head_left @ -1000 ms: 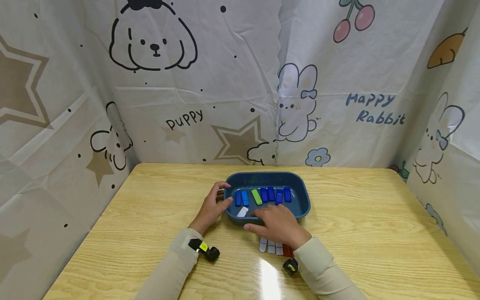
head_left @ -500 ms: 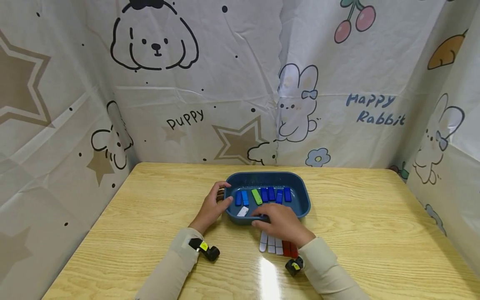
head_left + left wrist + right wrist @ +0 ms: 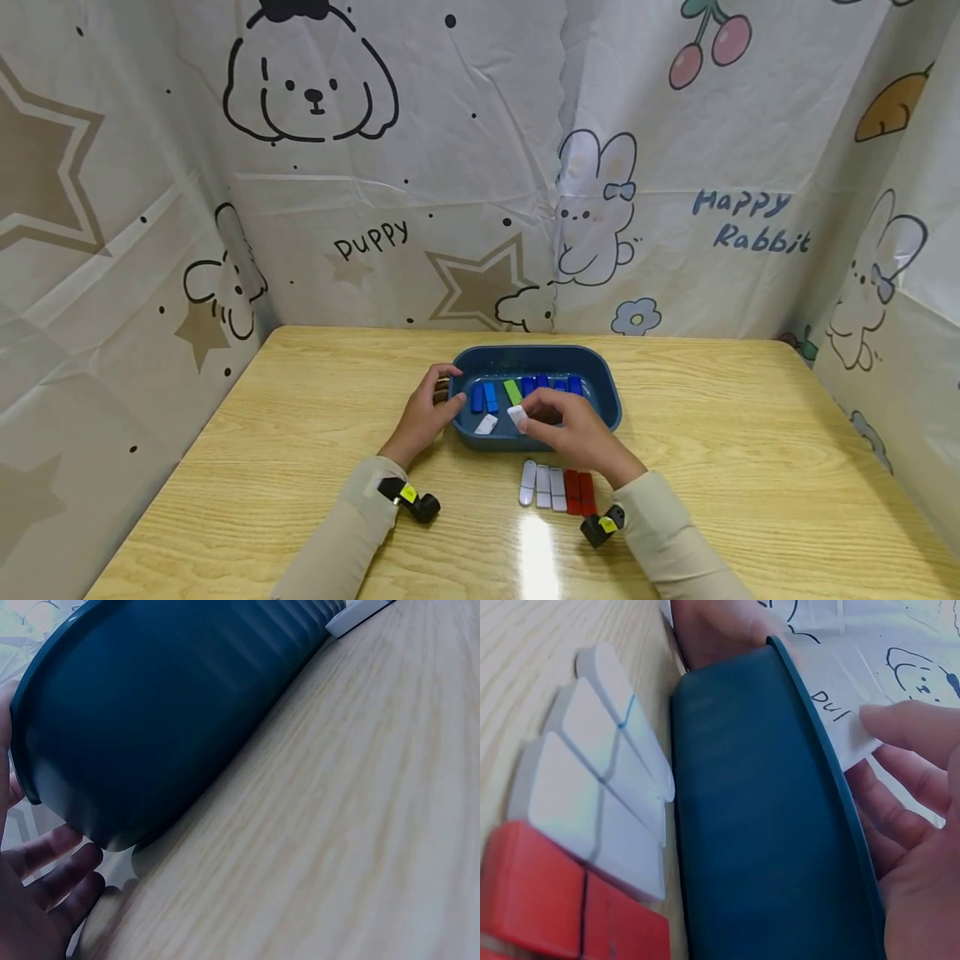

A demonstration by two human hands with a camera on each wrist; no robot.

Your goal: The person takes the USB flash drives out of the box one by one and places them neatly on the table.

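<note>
My left hand (image 3: 422, 417) grips the left end of the dark blue basin (image 3: 491, 442), thumb at the rim and fingers round the outside, as the left wrist view also shows. Above the basin's front part, my right hand (image 3: 573, 429) pinches a white USB stick (image 3: 517, 415) between thumb and fingers. Inside lie another white USB stick (image 3: 486, 424), a green one (image 3: 513, 392) and several blue ones (image 3: 477, 397). In the right wrist view the right hand (image 3: 922, 817) is beside the basin's rim; the held stick cannot be made out there.
In front of the basin, a row of capped sticks lies on the wooden table (image 3: 337, 392): three white ones (image 3: 543, 487) at the left, two red ones (image 3: 573, 492) at the right. A printed white curtain (image 3: 480, 167) encloses the table's back and sides.
My right hand has come up and slightly right from the basin's floor, now holding a white USB stick. The row in front has come into fuller view. My left hand stays in place.
</note>
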